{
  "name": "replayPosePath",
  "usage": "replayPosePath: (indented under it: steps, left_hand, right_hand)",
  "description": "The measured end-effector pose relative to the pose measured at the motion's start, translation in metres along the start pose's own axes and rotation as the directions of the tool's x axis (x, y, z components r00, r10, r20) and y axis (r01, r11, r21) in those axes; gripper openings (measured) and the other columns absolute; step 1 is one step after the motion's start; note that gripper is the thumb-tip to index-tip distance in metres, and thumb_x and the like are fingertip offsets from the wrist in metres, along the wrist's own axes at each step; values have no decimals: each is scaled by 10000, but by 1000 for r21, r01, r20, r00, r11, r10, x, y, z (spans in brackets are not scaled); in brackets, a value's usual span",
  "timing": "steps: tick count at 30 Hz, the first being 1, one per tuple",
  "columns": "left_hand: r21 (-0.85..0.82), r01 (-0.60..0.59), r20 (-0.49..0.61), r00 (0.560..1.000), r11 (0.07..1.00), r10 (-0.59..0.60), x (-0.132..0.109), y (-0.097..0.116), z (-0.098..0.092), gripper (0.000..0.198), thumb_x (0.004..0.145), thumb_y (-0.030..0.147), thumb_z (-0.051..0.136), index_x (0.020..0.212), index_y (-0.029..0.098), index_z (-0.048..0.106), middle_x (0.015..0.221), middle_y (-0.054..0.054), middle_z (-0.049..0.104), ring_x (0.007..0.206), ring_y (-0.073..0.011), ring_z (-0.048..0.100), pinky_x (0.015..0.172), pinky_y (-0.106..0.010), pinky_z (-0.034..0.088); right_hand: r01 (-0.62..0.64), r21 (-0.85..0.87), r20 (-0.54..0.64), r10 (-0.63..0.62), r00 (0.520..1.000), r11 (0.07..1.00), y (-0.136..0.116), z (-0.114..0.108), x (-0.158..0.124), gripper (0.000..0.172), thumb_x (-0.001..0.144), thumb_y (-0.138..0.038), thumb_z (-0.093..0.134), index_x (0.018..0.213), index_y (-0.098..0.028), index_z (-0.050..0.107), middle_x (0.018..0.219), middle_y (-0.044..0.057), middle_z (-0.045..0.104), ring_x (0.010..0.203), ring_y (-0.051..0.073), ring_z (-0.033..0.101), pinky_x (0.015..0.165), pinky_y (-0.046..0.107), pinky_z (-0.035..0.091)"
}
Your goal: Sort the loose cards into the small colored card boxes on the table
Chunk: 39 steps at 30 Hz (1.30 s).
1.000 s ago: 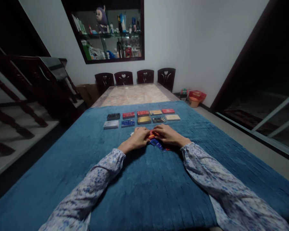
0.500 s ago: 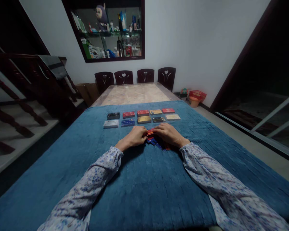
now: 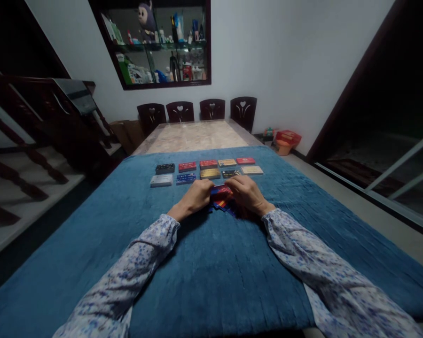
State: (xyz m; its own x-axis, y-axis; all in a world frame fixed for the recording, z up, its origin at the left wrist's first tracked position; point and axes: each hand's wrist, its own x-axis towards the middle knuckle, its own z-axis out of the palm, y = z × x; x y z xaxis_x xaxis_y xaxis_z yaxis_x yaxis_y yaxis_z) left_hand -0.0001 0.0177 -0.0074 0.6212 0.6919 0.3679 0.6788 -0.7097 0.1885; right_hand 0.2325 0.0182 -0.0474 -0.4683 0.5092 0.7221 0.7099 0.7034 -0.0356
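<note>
My left hand [image 3: 194, 197] and my right hand [image 3: 247, 193] are both closed on some cards [image 3: 218, 189], one at each end, with a blue and red face showing between the fingers. Beneath them, loose blue, red and orange cards [image 3: 224, 205] lie spread on the blue cloth, partly covered by my right hand. Just beyond my fingers sit two rows of small card stacks. Closest are the gold stack [image 3: 210, 173], the black stack [image 3: 231, 173] and the blue stack [image 3: 186, 179]. How many cards I hold cannot be made out.
A blue cloth [image 3: 183, 281] covers the near part of the long table. A white stack [image 3: 161, 180] and a cream stack [image 3: 252, 170] end the nearer row. Several dark chairs [image 3: 181, 111] stand at the far end, below a glass-shelved wall cabinet [image 3: 165, 86].
The cards between my hands have turned from an orange-red edge to a blue and red face. Both hands have risen slightly in view, and the loose cards beneath look shifted.
</note>
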Motion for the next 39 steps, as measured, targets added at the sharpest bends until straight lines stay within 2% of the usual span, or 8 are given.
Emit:
replayPosePath:
  steps: [6,13,17,21,30,39]
  left_hand:
    - [-123,10,-61,998,992,-18,0,-5,3,202,886,38,549,897,144,721,899,-73,745,819,-187,690,774,-291,527]
    - [-181,29,-59,997,983,-40,-1,-8,7,249,825,-1,557,936,141,729,927,-72,766,876,-195,712,852,-320,565]
    - [-192,30,-85,995,981,-47,-3,-11,11,402,789,-24,546,1102,150,729,1080,-92,780,992,-220,730,929,-365,587]
    - [-198,12,-111,993,980,-35,-4,-10,13,570,762,-43,530,1282,150,660,1237,-122,748,1107,-237,715,994,-398,584]
    - [-221,-9,-81,997,975,-9,-5,-4,17,458,811,-19,523,1222,166,602,1145,-100,725,1047,-224,696,976,-371,566]
    - [-210,-20,-103,995,977,-2,-6,-7,25,445,853,4,511,1267,161,550,1194,-124,657,1071,-232,668,995,-388,562]
  right_hand:
    - [-42,69,0,42,999,997,-1,1,-3,304,1054,-180,408,1141,-205,699,1025,107,704,873,221,620,811,344,505]
    - [-73,105,44,69,997,992,-1,2,-2,332,1049,-183,403,1217,-211,688,1034,113,666,892,226,623,813,352,541]
    - [-73,84,64,68,996,994,-1,3,-4,342,1052,-190,397,1234,-210,686,1051,118,656,891,229,613,824,363,537]
    - [-72,68,58,68,996,995,-2,4,-4,333,1062,-194,386,1219,-200,680,1046,120,655,891,229,617,822,361,531]
    - [-93,55,101,87,991,994,-1,9,-5,324,1018,-127,458,1267,-204,650,1139,134,645,982,246,638,881,381,539]
    - [-107,63,153,96,984,992,0,14,-8,416,938,-92,561,1342,-187,577,1250,155,629,1053,275,650,913,427,572]
